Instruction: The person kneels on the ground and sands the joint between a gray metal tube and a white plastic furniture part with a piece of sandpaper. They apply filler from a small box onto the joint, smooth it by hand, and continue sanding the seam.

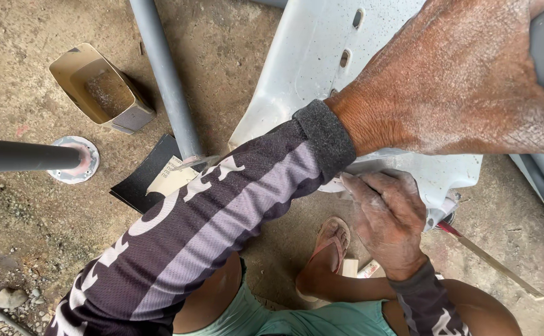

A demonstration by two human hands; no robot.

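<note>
Evidently sanding; left hand (465, 87) lies spread flat, steadying the white panel (309, 68); right hand (390, 218) presses curled fingers against its lower edge; advise even pressure, firm bracing, short strokes.

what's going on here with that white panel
A person sits low on dirt ground, working on a white panel. The left hand lies flat on top of it, holding it down. The right hand presses against its lower edge, fingers curled; whether it holds anything is hidden. Both hands are dusted white. A tan box and grey pipes lie nearby.
</note>
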